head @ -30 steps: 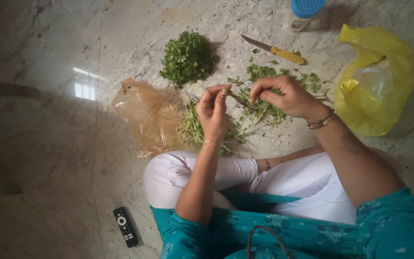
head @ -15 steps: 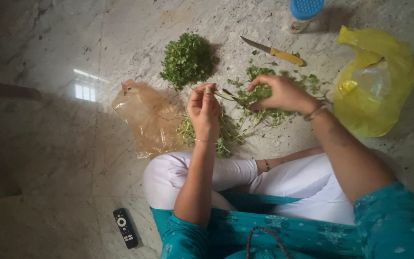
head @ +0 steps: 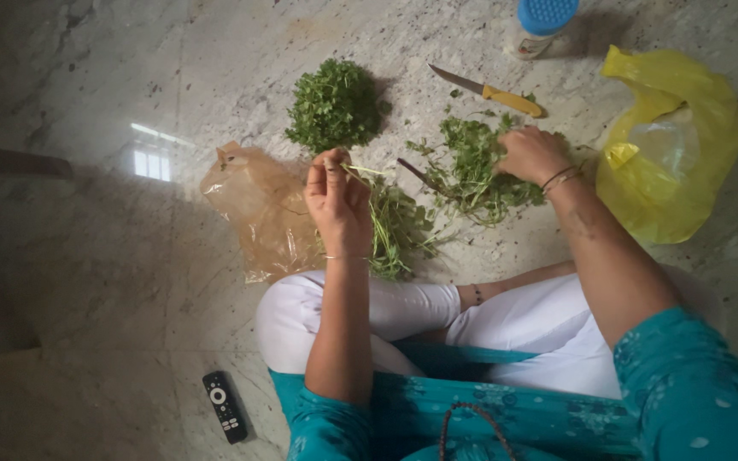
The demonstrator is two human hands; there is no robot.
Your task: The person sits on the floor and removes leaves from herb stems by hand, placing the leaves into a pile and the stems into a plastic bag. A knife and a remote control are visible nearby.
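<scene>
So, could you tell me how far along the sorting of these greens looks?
Done: a heap of plucked leaves lies apart, with bare stems piled near the knee. In hand: the left hand pinches a thin stem, while the right hand rests on the unpicked sprigs. Left: that leafy pile. The knife lies unused.

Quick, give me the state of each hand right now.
Left hand: closed, pinching thin green stems.
Right hand: curled down into the loose greens; whether it grips any cannot be told.
</scene>
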